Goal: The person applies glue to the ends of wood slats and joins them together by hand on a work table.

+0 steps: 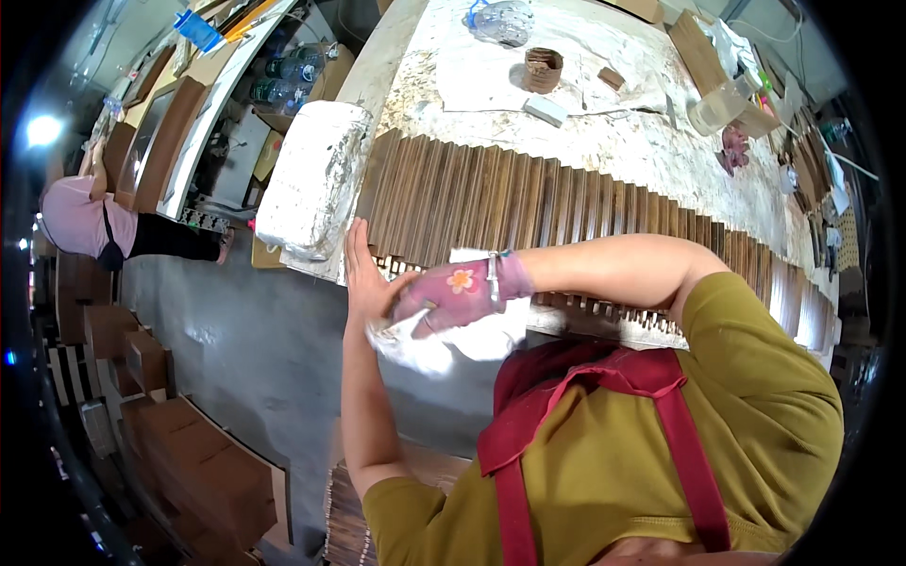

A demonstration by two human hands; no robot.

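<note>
A long row of dark brown wooden strips (453,198) lies side by side along the near edge of the table. My bare left hand (366,283) is at the row's left end, its fingers stretched out and pointing away from me. Close beside it, my right hand (448,294) wears a purple-pink glove with a flower on its back. The gloved fingers, slightly blurred, are closed on a white cloth (425,351) that hangs below the table edge. Both hands meet near the strips' near ends, and the glove partly covers my left thumb.
A paint-smeared white block (316,179) stands left of the strips. Farther back on the stained table (415,85) are a brown cup (543,70), a small white block (545,110) and a clear plastic bottle (505,24). Another person (80,217) works at the far left, beyond stacked brown boards (203,462).
</note>
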